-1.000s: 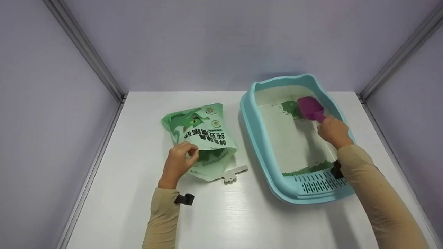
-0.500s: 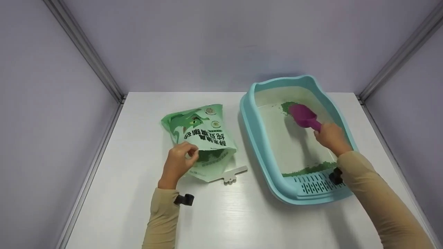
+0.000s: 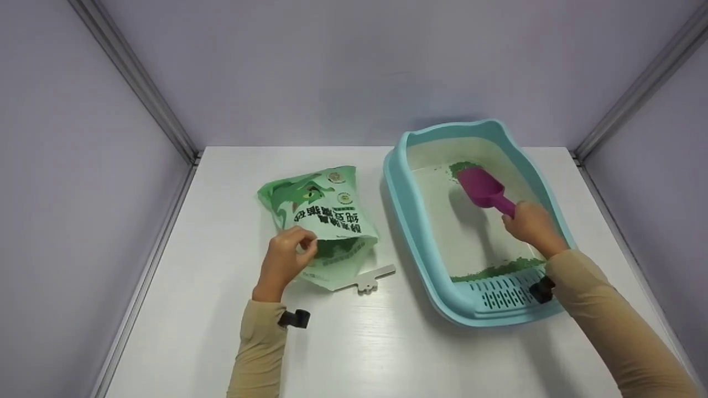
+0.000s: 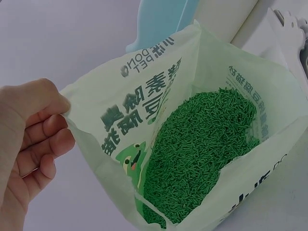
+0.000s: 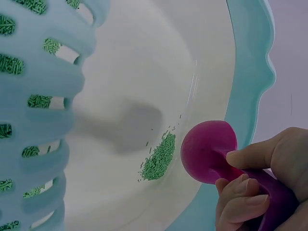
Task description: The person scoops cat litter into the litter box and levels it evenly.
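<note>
My left hand (image 3: pixel 289 255) pinches the upper edge of the open mouth of a light green cat litter bag (image 3: pixel 326 204). In the left wrist view, green litter pellets (image 4: pixel 197 149) fill much of the bag, and the thumb and forefinger meet at its rim. My right hand (image 3: pixel 532 225) grips the handle of a magenta litter scoop (image 3: pixel 480 187) above the blue litter box (image 3: pixel 412 215). No pellets show in the scoop's bowl. Beside the scoop, in the right wrist view, a small heap of green pellets (image 5: pixel 161 156) lies on the box's pale floor.
A pale bar-shaped clip (image 3: pixel 368 280) lies on the white table (image 3: pixel 354 354) at the bag's lower edge. More pellets (image 3: pixel 498 269) line the near end of the box beside its slotted step (image 3: pixel 506 296). Grey walls enclose the table at the back and sides.
My right hand has drawn the scoop toward me, and the scoop's bowl has shifted left, turning as it moved away from the back right. The left hand and the bag have stayed put.
</note>
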Demonstrator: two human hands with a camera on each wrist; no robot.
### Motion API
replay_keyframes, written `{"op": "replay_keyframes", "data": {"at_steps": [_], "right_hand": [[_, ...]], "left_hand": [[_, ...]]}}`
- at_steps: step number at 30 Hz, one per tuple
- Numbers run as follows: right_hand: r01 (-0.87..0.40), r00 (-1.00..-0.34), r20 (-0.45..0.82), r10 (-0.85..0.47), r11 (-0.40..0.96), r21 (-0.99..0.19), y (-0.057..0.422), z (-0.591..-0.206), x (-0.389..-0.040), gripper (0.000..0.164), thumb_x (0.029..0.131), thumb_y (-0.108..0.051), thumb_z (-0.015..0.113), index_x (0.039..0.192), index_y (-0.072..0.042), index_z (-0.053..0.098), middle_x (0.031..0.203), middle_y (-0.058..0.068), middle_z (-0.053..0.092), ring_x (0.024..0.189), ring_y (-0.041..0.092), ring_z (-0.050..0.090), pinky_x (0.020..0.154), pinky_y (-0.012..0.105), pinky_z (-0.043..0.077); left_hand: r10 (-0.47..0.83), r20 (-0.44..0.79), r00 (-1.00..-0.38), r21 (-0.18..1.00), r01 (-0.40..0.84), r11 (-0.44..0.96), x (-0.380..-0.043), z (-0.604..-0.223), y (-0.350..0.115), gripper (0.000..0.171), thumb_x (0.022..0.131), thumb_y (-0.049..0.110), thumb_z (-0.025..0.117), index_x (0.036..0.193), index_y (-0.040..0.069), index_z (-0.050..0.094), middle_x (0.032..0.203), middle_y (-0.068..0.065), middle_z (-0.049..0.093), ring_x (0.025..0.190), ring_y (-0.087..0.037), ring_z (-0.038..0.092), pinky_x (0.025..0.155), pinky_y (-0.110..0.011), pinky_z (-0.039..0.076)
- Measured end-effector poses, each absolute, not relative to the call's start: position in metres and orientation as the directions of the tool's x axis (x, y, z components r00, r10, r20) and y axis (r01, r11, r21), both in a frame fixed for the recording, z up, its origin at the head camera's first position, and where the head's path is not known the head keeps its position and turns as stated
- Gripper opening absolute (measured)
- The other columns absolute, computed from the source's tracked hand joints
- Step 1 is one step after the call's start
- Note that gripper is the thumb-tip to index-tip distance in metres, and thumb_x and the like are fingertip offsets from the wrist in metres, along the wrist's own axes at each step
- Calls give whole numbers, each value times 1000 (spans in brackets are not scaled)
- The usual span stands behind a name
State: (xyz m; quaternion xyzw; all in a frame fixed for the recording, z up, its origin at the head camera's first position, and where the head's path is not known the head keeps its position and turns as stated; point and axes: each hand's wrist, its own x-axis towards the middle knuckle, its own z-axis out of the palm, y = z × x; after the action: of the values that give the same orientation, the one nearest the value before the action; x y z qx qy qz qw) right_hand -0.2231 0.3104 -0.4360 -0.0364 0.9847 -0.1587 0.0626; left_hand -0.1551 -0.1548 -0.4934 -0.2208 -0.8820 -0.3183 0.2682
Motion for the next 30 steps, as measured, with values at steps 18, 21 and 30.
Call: {"op": "replay_keyframes", "data": {"at_steps": [18,21,30], "right_hand": [[-33,-985,-147,-96,923,-383,304,-426,-202,28,92,-15,56,93,13,57,70,17,53,62,24,48,53,27,37],[-36,-985,-140,-97,921,-387,305,-428,-200,28,92,-15,56,93,13,57,71,18,54,62,24,48,53,27,37],[-17,-987,-138,-85,902,-431,303,-425,-188,30,93,-15,56,96,14,55,72,19,54,62,23,49,52,25,39]], "left_hand": [[225,600,-768,445,554,703,-155,-496,-156,7,83,1,67,79,7,68,70,-7,65,64,-15,60,59,-30,53],[226,600,-767,450,558,698,-155,-495,-156,7,83,0,67,79,6,68,70,-7,65,64,-15,61,59,-31,54],[225,606,-763,453,563,691,-156,-495,-156,8,82,-1,67,79,6,68,70,-7,66,64,-15,61,59,-29,53]]}}
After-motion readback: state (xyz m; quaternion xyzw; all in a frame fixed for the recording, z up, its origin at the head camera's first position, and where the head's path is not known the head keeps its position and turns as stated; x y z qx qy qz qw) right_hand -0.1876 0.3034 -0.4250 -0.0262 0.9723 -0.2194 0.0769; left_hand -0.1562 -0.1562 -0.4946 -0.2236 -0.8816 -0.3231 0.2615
